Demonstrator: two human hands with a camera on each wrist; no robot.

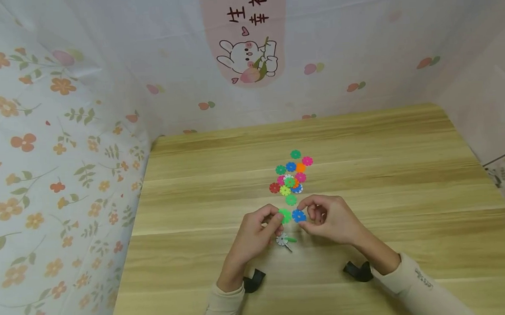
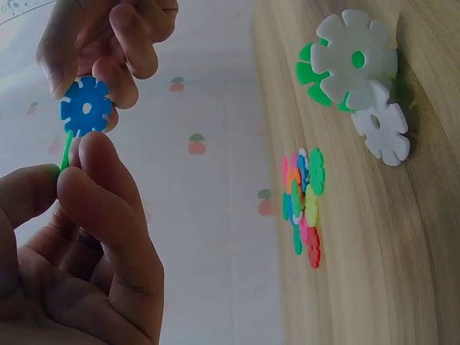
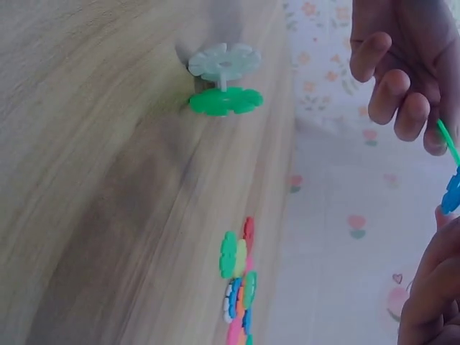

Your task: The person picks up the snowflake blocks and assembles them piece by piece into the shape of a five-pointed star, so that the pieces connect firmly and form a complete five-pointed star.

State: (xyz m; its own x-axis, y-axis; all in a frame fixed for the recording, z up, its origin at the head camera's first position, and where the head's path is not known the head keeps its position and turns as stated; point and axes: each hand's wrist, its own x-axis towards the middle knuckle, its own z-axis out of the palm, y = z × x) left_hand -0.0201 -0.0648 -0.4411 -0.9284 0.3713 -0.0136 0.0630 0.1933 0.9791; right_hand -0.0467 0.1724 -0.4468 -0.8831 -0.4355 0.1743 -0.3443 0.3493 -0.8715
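Note:
Between thumb and fingers, my left hand pinches a light green snowflake disc, which appears edge-on in the left wrist view. A blue snowflake disc is pinched at its edge by my right hand. Raised over the table, the two notched discs meet at their rims in the left wrist view, the green one at the blue one's lower edge. Below the hands, a joined piece of white discs and a green disc stands on the wood.
Beyond the hands lies a loose cluster of notched discs in several colours, including a red disc, a yellow-green disc and a pink disc. Black straps hang at both wrists. A printed cloth rises behind the wooden table.

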